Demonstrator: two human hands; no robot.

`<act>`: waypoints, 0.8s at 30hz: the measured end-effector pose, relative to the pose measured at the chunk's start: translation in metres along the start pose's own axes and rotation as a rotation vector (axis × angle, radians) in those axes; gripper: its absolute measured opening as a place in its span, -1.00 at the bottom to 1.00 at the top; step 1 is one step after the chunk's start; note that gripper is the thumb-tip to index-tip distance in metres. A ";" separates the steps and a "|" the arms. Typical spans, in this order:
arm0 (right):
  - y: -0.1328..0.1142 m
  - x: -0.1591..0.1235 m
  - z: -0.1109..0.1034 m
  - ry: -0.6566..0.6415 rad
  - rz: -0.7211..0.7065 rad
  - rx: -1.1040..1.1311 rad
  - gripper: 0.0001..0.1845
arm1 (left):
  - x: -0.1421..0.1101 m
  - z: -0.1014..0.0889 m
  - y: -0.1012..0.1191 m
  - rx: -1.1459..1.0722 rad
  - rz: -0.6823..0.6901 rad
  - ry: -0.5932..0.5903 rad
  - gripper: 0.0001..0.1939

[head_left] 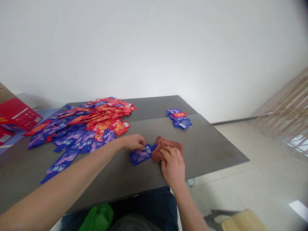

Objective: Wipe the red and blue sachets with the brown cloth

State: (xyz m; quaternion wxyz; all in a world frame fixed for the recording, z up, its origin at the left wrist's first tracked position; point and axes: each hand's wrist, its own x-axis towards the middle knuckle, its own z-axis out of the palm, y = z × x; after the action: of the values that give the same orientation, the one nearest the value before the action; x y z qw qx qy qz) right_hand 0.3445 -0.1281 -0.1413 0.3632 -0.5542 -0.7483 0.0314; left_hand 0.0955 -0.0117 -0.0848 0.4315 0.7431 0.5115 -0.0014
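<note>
A blue sachet (140, 156) with white characters lies on the table in front of me. My left hand (134, 142) is closed, its fingertips pinching the upper edge of that sachet. Bunched in my right hand (173, 163) is a brown cloth (160, 148), pressed against the sachet's right end, which it partly covers. To the left of my hands spreads a big heap of red sachets (106, 112) and blue sachets (67, 139). A small group of several blue sachets (183, 123), with a red sachet (179, 114) among them, lies at the far right.
The dark grey table (209, 150) ends in a pointed corner at the right. Red cartons (18, 114) stand at its left end. A white wall (154, 51) rises behind. Below are a green mesh bag (98, 218) near my lap and a wooden stool (244, 221) at lower right.
</note>
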 end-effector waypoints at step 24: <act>-0.089 0.023 0.023 -0.307 -0.307 -0.134 -0.75 | -0.089 0.080 -0.044 0.203 0.019 0.718 -0.82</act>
State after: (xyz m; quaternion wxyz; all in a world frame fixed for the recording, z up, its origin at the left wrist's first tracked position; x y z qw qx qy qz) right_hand 0.2566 -0.1346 -0.1069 0.2079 -0.4453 -0.8708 0.0099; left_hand 0.0547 -0.1257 -0.1236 0.1490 0.7399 0.6206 0.2126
